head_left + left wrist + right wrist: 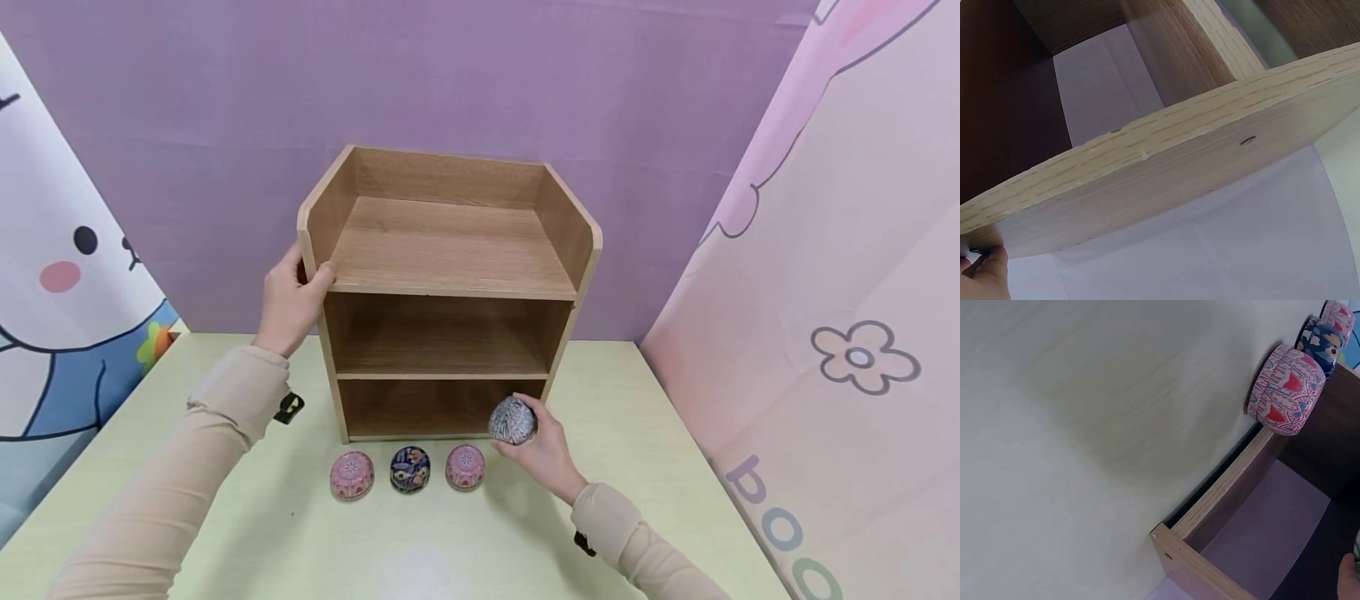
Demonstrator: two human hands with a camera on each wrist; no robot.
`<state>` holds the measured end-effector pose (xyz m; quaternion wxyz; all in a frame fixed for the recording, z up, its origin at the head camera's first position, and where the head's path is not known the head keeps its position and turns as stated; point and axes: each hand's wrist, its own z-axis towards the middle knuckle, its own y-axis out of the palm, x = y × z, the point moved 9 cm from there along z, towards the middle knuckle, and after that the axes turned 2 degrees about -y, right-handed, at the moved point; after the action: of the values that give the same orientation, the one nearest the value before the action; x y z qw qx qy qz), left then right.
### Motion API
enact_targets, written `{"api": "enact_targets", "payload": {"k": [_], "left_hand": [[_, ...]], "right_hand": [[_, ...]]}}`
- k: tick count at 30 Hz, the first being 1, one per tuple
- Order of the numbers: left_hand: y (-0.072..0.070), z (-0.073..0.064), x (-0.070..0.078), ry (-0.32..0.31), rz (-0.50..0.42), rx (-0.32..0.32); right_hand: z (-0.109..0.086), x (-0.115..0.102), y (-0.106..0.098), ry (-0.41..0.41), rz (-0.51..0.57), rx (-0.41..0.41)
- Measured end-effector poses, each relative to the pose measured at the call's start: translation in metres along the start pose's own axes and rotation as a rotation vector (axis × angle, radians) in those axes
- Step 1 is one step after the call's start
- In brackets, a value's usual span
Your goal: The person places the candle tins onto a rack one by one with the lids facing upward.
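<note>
A small wooden shelf unit (450,293) with two compartments below an open top tray stands against the back. My left hand (291,304) grips the front edge of its left side panel (1166,131), thumb on the inner side. Between thumb and fingers, my right hand (543,450) holds a round black-and-white patterned tin (512,420) in front of the lowest compartment's right end. In the right wrist view only a sliver of that tin shows. Before the shelf sit a pink patterned tin (352,476), a dark blue floral tin (410,469) and another pink tin (465,467), in a row.
The shelf stands on a pale yellow-green table (420,558). A purple cloth (465,75) hangs behind it. Printed panels rise at both sides, a cartoon figure (67,250) on the left and a flower drawing (862,358) on the right.
</note>
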<state>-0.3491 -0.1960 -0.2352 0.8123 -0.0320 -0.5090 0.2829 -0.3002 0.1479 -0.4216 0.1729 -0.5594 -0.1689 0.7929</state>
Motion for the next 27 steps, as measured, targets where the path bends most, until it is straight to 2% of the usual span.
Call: {"api": "enact_targets", "payload": {"k": [11,16,27], "left_hand": [[-0.002,-0.001,0.002,0.003,0.011,-0.005],[0.0,-0.001,0.002,0.004,0.01,-0.019],[0.0,0.0,0.001,0.002,0.007,-0.002]], "right_hand": [[0.0,0.003,0.008,0.05,0.135,-0.018],[-0.001,0.005,0.01,0.056,0.145,-0.021],[-0.001,0.001,0.013,0.062,0.155,-0.036]]}}
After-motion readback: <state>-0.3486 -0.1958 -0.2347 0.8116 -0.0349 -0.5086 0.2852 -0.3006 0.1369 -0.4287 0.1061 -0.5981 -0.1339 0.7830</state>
